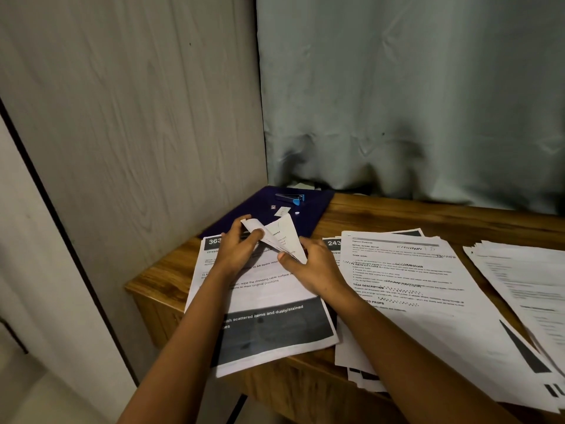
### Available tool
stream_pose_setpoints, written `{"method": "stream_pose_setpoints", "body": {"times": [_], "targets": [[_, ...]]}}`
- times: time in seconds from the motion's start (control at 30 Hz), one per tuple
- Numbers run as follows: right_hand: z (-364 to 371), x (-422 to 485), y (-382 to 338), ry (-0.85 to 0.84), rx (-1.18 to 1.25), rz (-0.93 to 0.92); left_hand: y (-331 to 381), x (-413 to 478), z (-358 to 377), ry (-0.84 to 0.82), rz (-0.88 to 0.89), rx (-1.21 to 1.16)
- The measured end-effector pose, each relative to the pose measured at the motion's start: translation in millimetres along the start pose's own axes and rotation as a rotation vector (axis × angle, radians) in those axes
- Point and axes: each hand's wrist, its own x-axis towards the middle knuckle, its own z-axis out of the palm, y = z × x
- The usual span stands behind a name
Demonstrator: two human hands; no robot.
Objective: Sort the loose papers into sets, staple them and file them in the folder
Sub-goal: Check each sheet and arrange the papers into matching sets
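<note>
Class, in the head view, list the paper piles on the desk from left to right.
The pile headed 363 → pile topped by the TASK DESCRIPTION sheet → blurred pile at the right edge.

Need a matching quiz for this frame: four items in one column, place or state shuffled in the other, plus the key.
Items
1. stapler
2. folder
3. 363 set
4. far-right stack

Place or state
A. dark blue, flat at the back left corner of the table
B. top corner bent up, pinched by the left hand and the right hand
C. lying on the folder
D. untouched, at the right edge of the view

Pairs: 1-C, 2-A, 3-B, 4-D
</note>
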Motion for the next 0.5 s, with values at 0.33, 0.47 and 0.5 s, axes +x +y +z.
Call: {"method": "stream_pose_setpoints", "body": {"times": [0.33,0.47,0.5], "targets": [[0.2,-4.6,-3.3,0.045,-0.035,-0.087,0.2,1.6,0.5,-0.018,0.012,-0.007],[-0.9,-3.6,-1.6,0.048,-0.038,-0.097,-4.0,5.2,0.1,-0.028,0.004,0.02],[-1.2,-4.1,-1.8,0.047,-0.035,-0.103,-4.2,5.2,-0.3,-0.031,0.006,0.024]]}}
